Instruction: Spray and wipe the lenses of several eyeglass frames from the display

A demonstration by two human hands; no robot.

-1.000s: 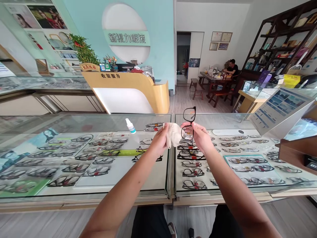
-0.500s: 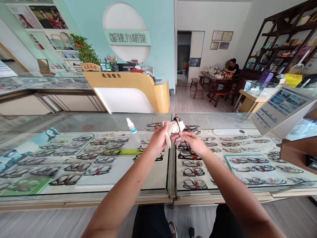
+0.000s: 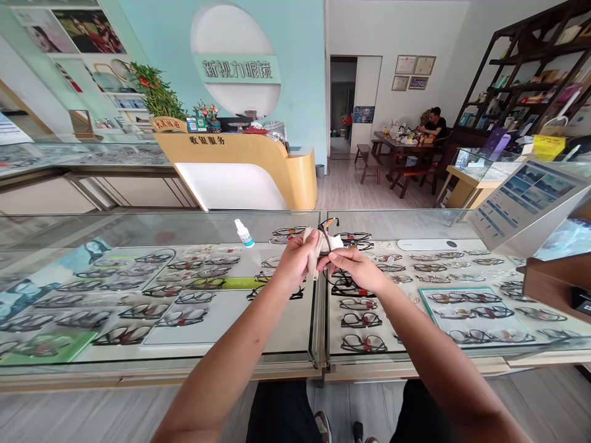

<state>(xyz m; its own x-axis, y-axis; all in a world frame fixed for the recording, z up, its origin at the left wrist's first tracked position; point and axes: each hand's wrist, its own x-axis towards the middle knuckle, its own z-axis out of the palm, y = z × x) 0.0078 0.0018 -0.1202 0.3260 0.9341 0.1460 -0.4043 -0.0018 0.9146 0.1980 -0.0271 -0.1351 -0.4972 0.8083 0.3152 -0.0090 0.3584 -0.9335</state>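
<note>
Above the glass counter, my left hand [image 3: 299, 253] is closed on a pale cleaning cloth [image 3: 313, 257], which is folded against a pair of dark-framed eyeglasses [image 3: 325, 237]. One temple of the eyeglasses sticks up beyond the cloth. My right hand [image 3: 351, 266] pinches the frame from the other side, its fingers close to my left hand. The cloth and fingers hide much of the lenses. To the left, a white spray bottle [image 3: 244, 235] with a blue label stands on the glass top.
Rows of eyeglasses [image 3: 361, 320] lie inside the glass display counter [image 3: 295, 366]. A tilted information board [image 3: 521, 200] and a brown box [image 3: 556, 283] stand at the right. Farther back are a cashier desk [image 3: 231, 184] and a person [image 3: 434, 125] seated at a table.
The eyeglasses have turned in my hands, so the temple now points up and right. The lower lens shows less, and my right fingers have closed in nearer the cloth.
</note>
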